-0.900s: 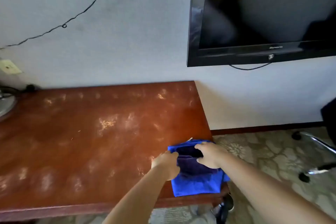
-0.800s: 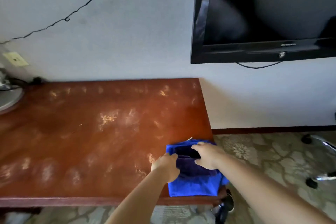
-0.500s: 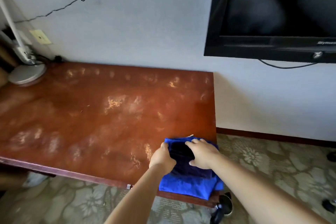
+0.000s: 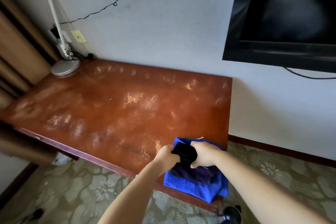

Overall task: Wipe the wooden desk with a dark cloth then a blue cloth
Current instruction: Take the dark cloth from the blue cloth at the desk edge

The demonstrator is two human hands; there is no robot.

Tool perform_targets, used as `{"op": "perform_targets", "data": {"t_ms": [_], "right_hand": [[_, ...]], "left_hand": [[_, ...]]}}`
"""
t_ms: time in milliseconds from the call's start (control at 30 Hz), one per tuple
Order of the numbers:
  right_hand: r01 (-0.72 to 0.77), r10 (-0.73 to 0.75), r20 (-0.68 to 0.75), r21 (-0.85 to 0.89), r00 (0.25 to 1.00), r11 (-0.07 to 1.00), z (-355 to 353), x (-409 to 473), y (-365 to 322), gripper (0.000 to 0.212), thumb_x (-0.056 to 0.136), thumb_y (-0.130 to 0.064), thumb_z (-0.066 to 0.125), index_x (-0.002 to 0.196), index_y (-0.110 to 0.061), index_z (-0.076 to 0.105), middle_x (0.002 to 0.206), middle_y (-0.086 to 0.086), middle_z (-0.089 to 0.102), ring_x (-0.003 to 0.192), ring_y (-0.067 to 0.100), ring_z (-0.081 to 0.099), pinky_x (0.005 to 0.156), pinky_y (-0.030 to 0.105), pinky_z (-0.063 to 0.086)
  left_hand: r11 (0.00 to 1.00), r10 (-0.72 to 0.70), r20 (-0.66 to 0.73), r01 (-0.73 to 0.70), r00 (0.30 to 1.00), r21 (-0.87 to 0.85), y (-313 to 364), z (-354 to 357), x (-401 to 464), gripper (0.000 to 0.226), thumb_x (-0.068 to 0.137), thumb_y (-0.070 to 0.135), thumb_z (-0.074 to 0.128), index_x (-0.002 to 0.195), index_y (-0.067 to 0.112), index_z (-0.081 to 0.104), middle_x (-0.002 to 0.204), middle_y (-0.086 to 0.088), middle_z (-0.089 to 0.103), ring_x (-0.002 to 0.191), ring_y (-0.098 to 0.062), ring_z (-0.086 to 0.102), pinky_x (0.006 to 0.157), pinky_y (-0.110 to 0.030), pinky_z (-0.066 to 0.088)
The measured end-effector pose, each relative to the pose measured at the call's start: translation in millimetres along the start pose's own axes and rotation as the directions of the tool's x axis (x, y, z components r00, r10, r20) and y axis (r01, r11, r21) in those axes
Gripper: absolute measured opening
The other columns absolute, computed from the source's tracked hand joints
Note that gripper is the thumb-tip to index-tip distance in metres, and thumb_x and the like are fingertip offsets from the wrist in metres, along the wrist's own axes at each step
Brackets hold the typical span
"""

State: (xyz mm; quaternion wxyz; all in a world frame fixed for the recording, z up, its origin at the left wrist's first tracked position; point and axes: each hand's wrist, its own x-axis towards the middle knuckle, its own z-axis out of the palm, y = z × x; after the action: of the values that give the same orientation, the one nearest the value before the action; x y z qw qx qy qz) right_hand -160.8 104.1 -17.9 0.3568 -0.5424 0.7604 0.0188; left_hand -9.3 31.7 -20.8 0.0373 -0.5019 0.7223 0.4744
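The wooden desk point(image 4: 116, 103) is reddish brown with pale dusty smears across its top. At its near right corner lies a folded blue cloth point(image 4: 192, 185). A dark cloth point(image 4: 185, 152) lies bunched on top of it. My left hand point(image 4: 166, 157) grips the dark cloth's left side with curled fingers. My right hand point(image 4: 204, 154) holds its right side, thumb underneath. Part of the dark cloth spreads purple-black point(image 4: 196, 172) over the blue one below my hands.
A white desk lamp point(image 4: 64, 66) stands at the desk's far left corner, next to a brown curtain point(image 4: 16, 56). A black television point(image 4: 283, 16) hangs on the wall at the right. Patterned carpet point(image 4: 76, 191) lies below the desk's front edge. A dark round object point(image 4: 231, 213) sits on the floor under the corner.
The camera has swung left and tilted, bringing the lamp and curtain into view. Both hands stay on the dark cloth and have bunched it up between them.
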Motion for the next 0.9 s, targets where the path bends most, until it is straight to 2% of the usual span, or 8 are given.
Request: {"op": "perform_targets", "data": {"t_ms": [133,200,300,400,467,600,700,900], "right_hand": [[0.084,-0.087,0.057,0.04,0.995,0.996,-5,-1,-23,0.037,0.075,-0.023,0.073,0.101,-0.023,0.047,0.11,0.003,0.06,0.103,0.024,0.057,0.073,0.031,0.041],[0.127,-0.13,0.063,0.049,0.99,0.991,-7,1,-39,0.029,0.077,-0.017,0.065,0.098,-0.023,0.046,0.104,0.003,0.061,0.099,0.024,0.058,0.072,0.032,0.042],[0.162,-0.172,0.08,0.122,0.982,0.979,-11,6,-61,0.027,0.079,-0.011,0.06,0.096,-0.025,0.045,0.1,0.0,0.058,0.095,0.021,0.055,0.074,0.033,0.041],[0.135,-0.161,0.087,0.249,0.983,0.959,-12,16,-82,0.027,0.078,-0.007,0.064,0.091,-0.022,0.046,0.103,0.002,0.059,0.104,0.024,0.057,0.079,0.032,0.043],[0.098,-0.129,0.097,0.275,0.987,0.956,-17,20,-94,0.033,0.076,-0.013,0.07,0.098,-0.02,0.047,0.106,0.004,0.058,0.105,0.025,0.056,0.082,0.033,0.044],[0.004,-0.031,0.168,0.16,0.985,0.987,-24,23,-99,0.06,0.068,-0.037,0.079,0.114,-0.021,0.044,0.119,0.002,0.055,0.108,0.023,0.055,0.096,0.04,0.044],[-0.036,0.022,0.193,0.069,0.981,0.997,-22,22,-80,0.103,0.047,-0.065,0.08,0.133,-0.033,0.034,0.132,-0.008,0.048,0.12,0.023,0.05,0.104,0.049,0.037],[-0.107,0.126,0.258,-0.087,0.958,0.99,-33,-13,-51,0.085,0.072,-0.041,0.079,0.143,-0.032,0.034,0.148,-0.003,0.036,0.134,0.023,0.038,0.106,0.035,0.036]], "left_hand": [[0.989,-0.065,-0.048,0.058,0.997,-0.136,-2,-21,-16,0.014,0.072,0.002,0.058,0.069,0.013,0.05,0.066,0.001,0.05,0.067,-0.017,0.048,0.058,-0.026,0.037],[0.982,-0.061,-0.078,0.046,0.995,-0.186,-6,-34,-22,0.011,0.064,0.01,0.058,0.073,0.011,0.051,0.07,-0.003,0.051,0.072,-0.02,0.05,0.064,-0.028,0.04],[0.976,-0.064,-0.095,0.043,0.993,-0.215,-15,-54,-28,0.008,0.074,0.002,0.056,0.079,0.009,0.054,0.076,-0.005,0.055,0.079,-0.021,0.053,0.069,-0.031,0.043],[0.962,-0.086,-0.124,0.05,0.989,-0.267,-28,-78,-34,0.019,0.068,0.007,0.055,0.088,0.007,0.058,0.083,-0.01,0.057,0.082,-0.023,0.055,0.076,-0.042,0.05],[0.951,-0.104,-0.123,0.062,0.987,-0.304,-31,-94,-39,0.012,0.069,0.006,0.055,0.081,0.008,0.055,0.079,-0.009,0.055,0.078,-0.023,0.054,0.071,-0.04,0.05],[0.941,-0.102,-0.007,0.094,0.995,-0.324,-25,-113,-40,0.019,0.083,-0.004,0.045,0.078,0.013,0.051,0.077,-0.005,0.052,0.075,-0.023,0.054,0.068,-0.032,0.049],[0.968,-0.059,0.028,0.065,0.998,-0.244,-15,-108,-39,0.017,0.083,0.0,0.045,0.075,0.014,0.048,0.076,-0.004,0.047,0.069,-0.02,0.045,0.065,-0.028,0.04],[0.987,-0.007,0.058,0.016,0.998,-0.158,9,-82,-38,0.014,0.085,0.005,0.046,0.075,0.014,0.044,0.07,-0.001,0.039,0.062,-0.014,0.034,0.052,-0.025,0.026]]}}
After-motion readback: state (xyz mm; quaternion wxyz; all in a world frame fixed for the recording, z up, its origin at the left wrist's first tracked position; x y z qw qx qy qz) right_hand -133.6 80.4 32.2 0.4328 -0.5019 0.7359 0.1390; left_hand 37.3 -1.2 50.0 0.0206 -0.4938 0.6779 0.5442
